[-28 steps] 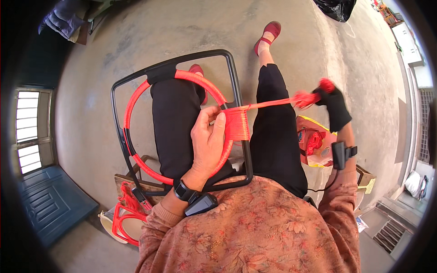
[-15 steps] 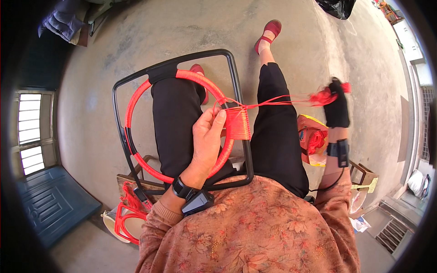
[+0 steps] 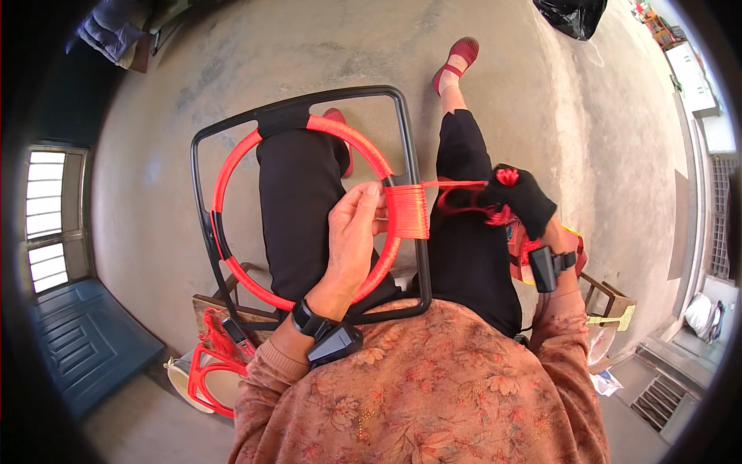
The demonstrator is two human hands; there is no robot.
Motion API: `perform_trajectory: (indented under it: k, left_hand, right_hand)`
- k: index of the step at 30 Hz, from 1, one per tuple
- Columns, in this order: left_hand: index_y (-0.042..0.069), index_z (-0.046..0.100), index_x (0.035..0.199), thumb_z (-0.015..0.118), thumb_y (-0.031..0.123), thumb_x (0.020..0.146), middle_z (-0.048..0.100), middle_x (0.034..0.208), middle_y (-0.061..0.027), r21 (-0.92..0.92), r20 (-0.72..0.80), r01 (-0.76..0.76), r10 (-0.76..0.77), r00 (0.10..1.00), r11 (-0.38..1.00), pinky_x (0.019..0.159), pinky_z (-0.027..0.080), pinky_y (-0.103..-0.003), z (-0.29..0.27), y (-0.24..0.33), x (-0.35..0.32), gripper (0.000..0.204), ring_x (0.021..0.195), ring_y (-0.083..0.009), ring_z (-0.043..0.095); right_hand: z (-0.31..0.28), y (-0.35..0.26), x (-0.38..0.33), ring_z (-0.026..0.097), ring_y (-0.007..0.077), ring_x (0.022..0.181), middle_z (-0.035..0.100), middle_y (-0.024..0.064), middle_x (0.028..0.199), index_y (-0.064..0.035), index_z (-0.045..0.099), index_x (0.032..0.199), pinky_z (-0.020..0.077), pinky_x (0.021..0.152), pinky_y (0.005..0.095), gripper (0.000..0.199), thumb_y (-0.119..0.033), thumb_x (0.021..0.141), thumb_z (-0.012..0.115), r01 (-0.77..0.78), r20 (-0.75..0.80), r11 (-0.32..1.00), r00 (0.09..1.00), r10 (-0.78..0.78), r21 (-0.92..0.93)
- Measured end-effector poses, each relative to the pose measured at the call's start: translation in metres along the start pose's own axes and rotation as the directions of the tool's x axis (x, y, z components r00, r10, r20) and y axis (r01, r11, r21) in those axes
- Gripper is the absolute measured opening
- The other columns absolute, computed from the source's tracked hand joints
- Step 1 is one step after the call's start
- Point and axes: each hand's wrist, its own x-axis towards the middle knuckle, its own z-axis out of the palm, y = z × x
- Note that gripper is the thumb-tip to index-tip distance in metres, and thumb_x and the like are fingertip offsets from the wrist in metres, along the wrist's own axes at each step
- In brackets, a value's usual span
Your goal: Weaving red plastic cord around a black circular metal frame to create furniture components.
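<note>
Concrete floor (image 3: pixel 533 85) spreads out all around, a blue panelled door (image 3: pixel 85 340) off to the left, and I've got a black metal frame (image 3: pixel 412 131) lying across the lap of black trousers (image 3: pixel 297 216). Inside it sits a red cord-wrapped ring (image 3: pixel 369 149), bound to the frame's right bar by a wide red cord band (image 3: pixel 410 214). Left hand (image 3: pixel 352 232) now: bare, thumb and fingers pinched closed at the band's inner edge. Over to the right hand (image 3: pixel 522 201), black-gloved, curled tight around a red cord bundle (image 3: pixel 507 177), with a straight strand (image 3: pixel 456 184) running from band to glove! Loose loops below blur. A red-and-yellow bag (image 3: pixel 573 243) stands just beyond that wrist.
</note>
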Motion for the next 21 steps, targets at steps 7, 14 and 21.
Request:
perform_trajectory:
  k: [7,14,21]
  left_hand:
    - [0.006,0.064,0.105,0.056,0.02,0.101,0.069,0.092,-0.002,-0.001,-0.011,0.02,-0.02,1.0,1.0,0.069,0.055,-0.026,0.002,-0.002,0.003,0.016,0.08,-0.0099,0.065]
    - [0.006,0.063,0.107,0.056,0.018,0.101,0.069,0.093,-0.0038,-0.057,-0.003,0.071,-0.071,0.997,0.996,0.07,0.055,-0.027,0.0,-0.001,0.004,0.016,0.08,-0.0109,0.065]
    - [-0.003,0.054,0.126,0.049,0.021,0.104,0.068,0.107,-0.0138,-0.031,0.28,0.192,-0.175,0.944,0.981,0.086,0.056,-0.036,0.009,0.0,0.003,0.033,0.095,-0.0214,0.068]
  right_hand:
    - [0.01,-0.026,-0.011,0.067,0.0216,0.078,0.068,0.0101,0.089,-0.0064,0.062,0.119,0.0536,0.072,0.0354,0.034,-0.013,0.086,0.068,-0.111,-0.308,0.986,0.949,0.069,-0.121]
    - [0.059,-0.006,-0.035,0.053,0.0297,0.122,0.057,0.0147,0.126,-0.0024,0.052,0.134,0.0418,0.104,0.0395,0.06,-0.001,0.076,0.063,0.65,0.247,0.649,0.756,-0.606,-0.395]
    - [0.1,-0.049,0.008,0.058,0.017,0.081,0.057,0.0058,0.086,-0.0074,0.056,0.098,0.0487,0.072,0.0288,0.016,-0.024,0.1,0.054,0.006,-0.012,0.395,1.0,0.012,0.919]
